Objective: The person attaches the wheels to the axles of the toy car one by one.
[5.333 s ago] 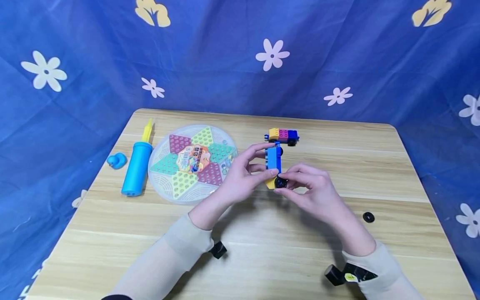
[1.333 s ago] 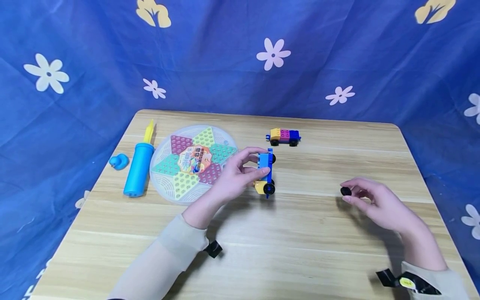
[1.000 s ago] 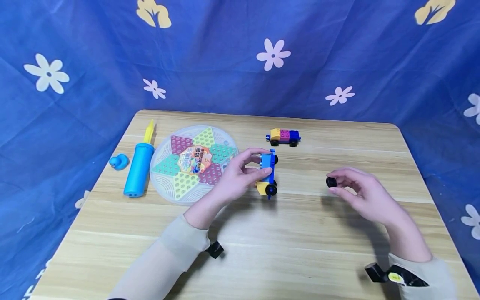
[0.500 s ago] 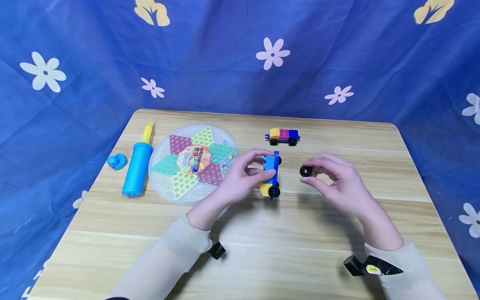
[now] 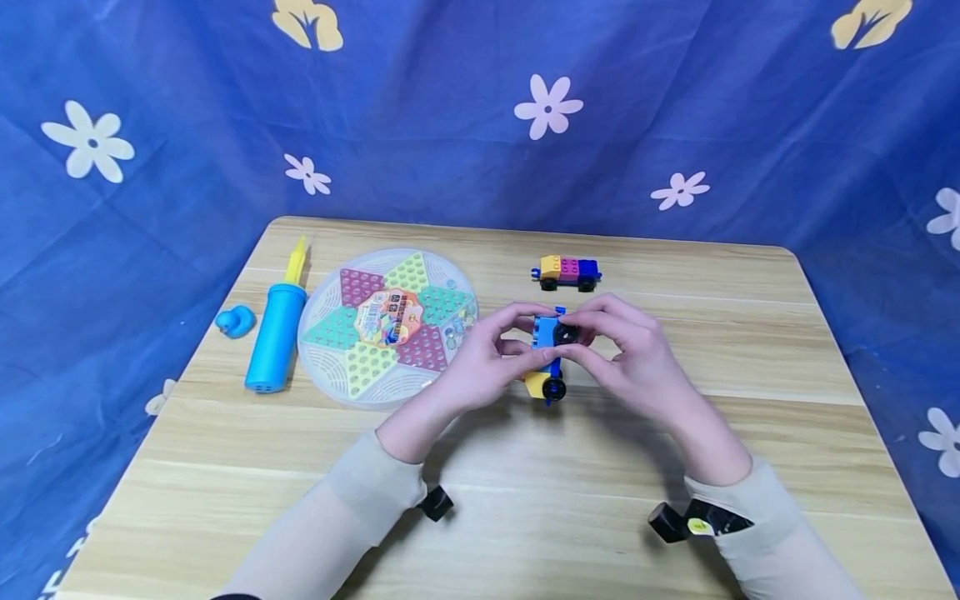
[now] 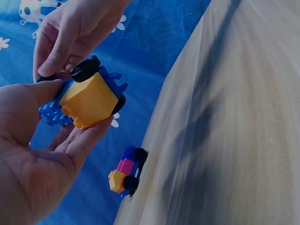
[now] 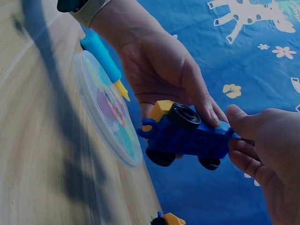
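Observation:
My left hand (image 5: 480,362) grips a toy block car with light blue and yellow bricks on a blue chassis (image 7: 183,136), held upended above the table. My right hand (image 5: 637,354) pinches a black wheel (image 5: 566,334) against the car's upper end. Its thumb tip meets the left thumb there. The lower end carries a fitted black wheel (image 5: 554,389), close to the yellow brick (image 6: 91,101). On the chassis' other side, two wheels show in the right wrist view. In that view the pinched wheel is hidden behind the fingers.
A second toy car (image 5: 570,272), yellow, pink and blue, stands behind the hands. Left of them lies a round Chinese checkers board (image 5: 345,387). Farther left are a blue hand pump (image 5: 276,337) with a yellow nozzle and a small blue rubber duck (image 5: 236,322).
My right hand has carried the black wheel leftward from the table's right side to the car. The wheel that lay there earlier is gone from that spot. My left hand keeps holding the car.

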Demonstrator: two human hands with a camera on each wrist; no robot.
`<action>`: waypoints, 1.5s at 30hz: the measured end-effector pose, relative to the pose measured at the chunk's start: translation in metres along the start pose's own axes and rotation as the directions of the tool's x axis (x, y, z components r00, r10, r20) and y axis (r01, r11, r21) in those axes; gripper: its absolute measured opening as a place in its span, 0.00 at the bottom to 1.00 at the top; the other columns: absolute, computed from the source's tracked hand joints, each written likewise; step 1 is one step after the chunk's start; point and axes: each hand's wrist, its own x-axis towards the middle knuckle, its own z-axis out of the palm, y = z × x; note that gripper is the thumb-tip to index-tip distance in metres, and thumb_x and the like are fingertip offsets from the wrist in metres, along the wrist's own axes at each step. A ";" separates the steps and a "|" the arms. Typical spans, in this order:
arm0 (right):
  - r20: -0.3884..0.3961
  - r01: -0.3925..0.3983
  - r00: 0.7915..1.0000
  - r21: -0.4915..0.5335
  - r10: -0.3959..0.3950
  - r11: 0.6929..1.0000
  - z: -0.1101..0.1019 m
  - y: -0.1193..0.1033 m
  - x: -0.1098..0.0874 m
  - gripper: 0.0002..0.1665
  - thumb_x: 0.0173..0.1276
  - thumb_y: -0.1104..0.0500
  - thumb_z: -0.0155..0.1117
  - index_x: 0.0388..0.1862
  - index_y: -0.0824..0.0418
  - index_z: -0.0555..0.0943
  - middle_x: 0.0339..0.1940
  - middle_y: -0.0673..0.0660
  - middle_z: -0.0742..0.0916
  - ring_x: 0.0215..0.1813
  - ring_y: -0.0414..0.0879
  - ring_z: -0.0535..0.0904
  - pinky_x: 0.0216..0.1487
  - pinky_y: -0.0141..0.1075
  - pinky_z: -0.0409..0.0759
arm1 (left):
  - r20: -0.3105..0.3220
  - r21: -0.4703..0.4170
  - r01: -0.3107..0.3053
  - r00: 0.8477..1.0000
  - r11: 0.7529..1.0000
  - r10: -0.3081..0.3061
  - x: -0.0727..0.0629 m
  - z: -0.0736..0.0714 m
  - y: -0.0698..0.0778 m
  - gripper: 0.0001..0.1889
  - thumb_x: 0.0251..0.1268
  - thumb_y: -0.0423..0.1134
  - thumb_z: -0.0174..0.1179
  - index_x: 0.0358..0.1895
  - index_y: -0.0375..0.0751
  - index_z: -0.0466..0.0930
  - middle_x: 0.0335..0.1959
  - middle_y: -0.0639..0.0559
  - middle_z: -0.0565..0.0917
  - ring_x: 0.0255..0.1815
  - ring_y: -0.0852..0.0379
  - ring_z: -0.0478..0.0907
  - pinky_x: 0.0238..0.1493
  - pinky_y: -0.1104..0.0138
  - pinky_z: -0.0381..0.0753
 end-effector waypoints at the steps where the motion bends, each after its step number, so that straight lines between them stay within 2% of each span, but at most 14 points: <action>1: 0.001 -0.001 1.000 -0.004 0.001 1.000 0.001 0.000 0.000 0.22 0.56 0.74 0.83 0.50 0.66 0.90 0.43 0.55 0.87 0.39 0.45 0.83 0.42 0.29 0.83 | 0.001 0.002 -0.003 1.000 1.000 0.003 0.000 0.000 0.000 0.22 0.75 0.33 0.68 0.69 0.49 0.78 0.59 0.44 0.80 0.43 0.45 0.90 0.42 0.59 0.90; 7: 0.006 -0.030 1.000 -0.024 0.030 0.999 0.005 0.002 -0.003 0.20 0.57 0.71 0.84 0.49 0.65 0.90 0.41 0.53 0.88 0.37 0.43 0.85 0.41 0.30 0.85 | -0.004 0.012 -0.010 1.000 1.000 0.010 -0.001 0.000 -0.002 0.25 0.71 0.30 0.70 0.68 0.47 0.78 0.57 0.40 0.79 0.41 0.45 0.89 0.43 0.57 0.90; 11: 0.007 -0.051 0.999 -0.015 0.051 0.999 0.008 0.004 -0.004 0.20 0.57 0.71 0.84 0.49 0.66 0.89 0.40 0.53 0.90 0.36 0.43 0.87 0.42 0.30 0.87 | 0.004 0.021 -0.041 0.999 0.999 0.041 -0.002 0.000 -0.003 0.25 0.70 0.28 0.70 0.68 0.43 0.79 0.58 0.40 0.78 0.40 0.45 0.88 0.44 0.58 0.90; 14: -0.002 -0.041 0.999 0.005 0.041 0.999 0.011 0.005 -0.005 0.20 0.56 0.73 0.84 0.48 0.67 0.89 0.39 0.55 0.91 0.36 0.44 0.88 0.41 0.30 0.87 | -0.009 0.018 -0.046 0.999 0.999 0.046 -0.001 0.000 -0.004 0.20 0.74 0.31 0.67 0.66 0.42 0.80 0.58 0.42 0.78 0.38 0.44 0.89 0.38 0.62 0.87; 18: -0.026 -0.009 1.000 0.049 0.010 0.999 0.015 0.008 -0.005 0.21 0.53 0.75 0.84 0.46 0.68 0.90 0.38 0.56 0.92 0.36 0.46 0.89 0.42 0.31 0.87 | -0.047 0.010 -0.020 0.999 1.000 0.020 0.000 0.002 -0.005 0.14 0.79 0.37 0.64 0.63 0.43 0.82 0.55 0.43 0.79 0.35 0.45 0.89 0.27 0.65 0.79; 27: -0.060 0.027 0.998 0.115 -0.020 0.993 0.017 0.012 -0.002 0.22 0.49 0.78 0.84 0.43 0.68 0.91 0.37 0.57 0.92 0.35 0.48 0.90 0.38 0.29 0.87 | -0.052 -0.050 -0.012 0.999 0.999 0.009 -0.001 0.003 -0.004 0.14 0.79 0.37 0.64 0.62 0.43 0.82 0.52 0.41 0.78 0.31 0.47 0.87 0.21 0.68 0.71; 37: -0.044 0.003 0.999 0.180 0.005 0.984 0.023 0.014 -0.004 0.20 0.48 0.80 0.83 0.41 0.70 0.90 0.37 0.58 0.92 0.37 0.50 0.90 0.40 0.35 0.89 | -0.050 -0.002 0.014 0.999 1.000 -0.014 -0.004 0.002 -0.003 0.13 0.78 0.36 0.65 0.60 0.43 0.84 0.51 0.42 0.77 0.43 0.46 0.91 0.24 0.70 0.76; 41: -0.027 -0.034 0.999 0.178 0.039 0.983 0.023 0.015 -0.004 0.18 0.51 0.78 0.83 0.40 0.69 0.90 0.38 0.58 0.92 0.38 0.49 0.90 0.42 0.35 0.89 | -0.062 0.000 0.028 0.998 1.000 -0.028 -0.004 0.002 -0.004 0.13 0.77 0.36 0.66 0.60 0.43 0.84 0.51 0.42 0.77 0.43 0.46 0.91 0.24 0.70 0.77; 45: -0.009 -0.078 0.997 0.220 0.082 0.972 0.024 0.018 -0.006 0.17 0.51 0.79 0.83 0.40 0.69 0.91 0.38 0.58 0.92 0.37 0.49 0.89 0.42 0.36 0.90 | -0.073 0.010 0.040 0.997 0.999 -0.039 -0.004 0.003 -0.005 0.13 0.77 0.36 0.66 0.60 0.43 0.84 0.50 0.42 0.77 0.42 0.46 0.91 0.22 0.71 0.74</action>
